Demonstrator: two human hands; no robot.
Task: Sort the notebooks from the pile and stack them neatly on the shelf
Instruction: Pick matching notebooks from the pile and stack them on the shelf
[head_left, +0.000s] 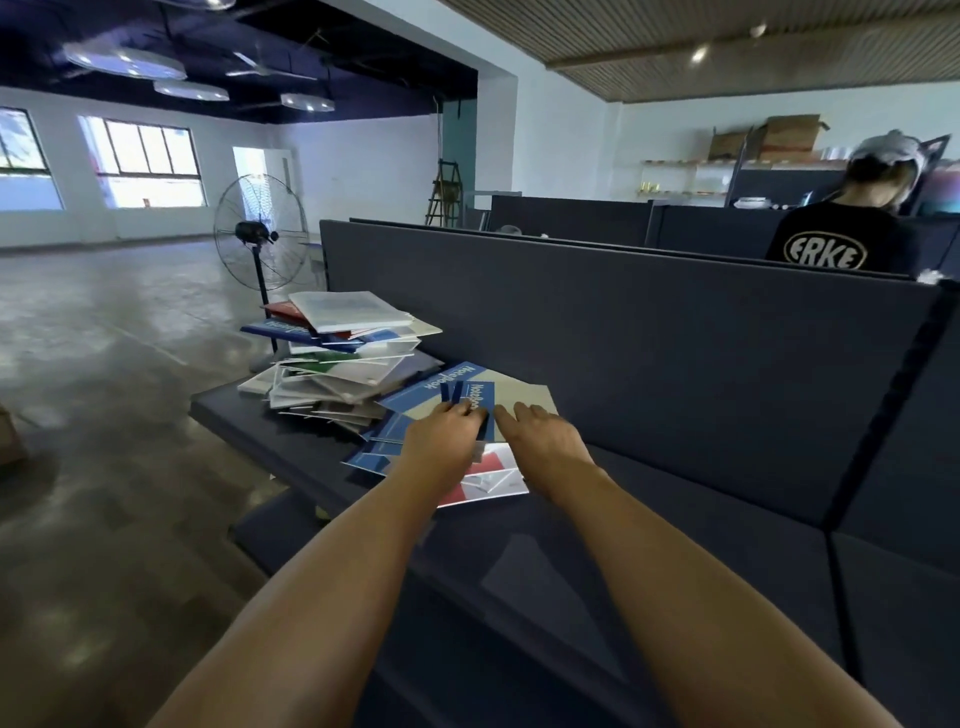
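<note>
the left hand (441, 434) pinches a small blue paper notebook (475, 397) near the dark table's (675, 519) back edge; its long side points away. the right hand (540, 436) lies flat and open just beside it, holding nothing.

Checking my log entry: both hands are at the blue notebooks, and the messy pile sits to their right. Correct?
Not quite. The head view shows the left hand and right hand at the blue notebooks, but the messy pile sits to their left.

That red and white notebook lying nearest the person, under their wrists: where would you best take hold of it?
Probably its near right corner. The red and white notebook lies flat on the dark desk with blue notebooks overlapping its far left side, so only that near edge is free. Come from the person's side and pinch it, thumb on top.
</note>
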